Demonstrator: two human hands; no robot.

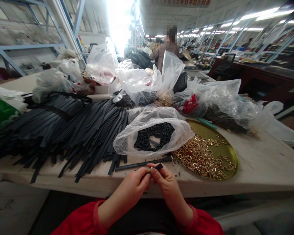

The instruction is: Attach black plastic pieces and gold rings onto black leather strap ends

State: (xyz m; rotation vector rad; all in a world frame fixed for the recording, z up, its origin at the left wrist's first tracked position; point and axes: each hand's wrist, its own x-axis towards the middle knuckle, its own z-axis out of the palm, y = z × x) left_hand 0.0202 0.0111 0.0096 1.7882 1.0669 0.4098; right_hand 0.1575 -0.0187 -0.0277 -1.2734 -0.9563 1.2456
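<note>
My left hand (136, 180) and my right hand (167, 180) meet at the table's front edge, both closed in a pinch. Between the fingertips shows a small gold buckle (151, 169), gripped on the left side. A short end of black strap (159, 166) sticks up from my right fingers. Just beyond my hands a long black strap (139, 164) lies flat. Behind it an open clear plastic bag (123, 138) holds small black loops (168, 130). To the right, a round gold tray (226, 148) carries a heap of gold buckles (198, 158).
Many black strips (95, 137) are spread over the left of the table (262, 163), some overhanging its front edge. Filled plastic bags (137, 80) line the back. A teal stick (207, 123) lies behind the tray. A person (165, 52) is farther off.
</note>
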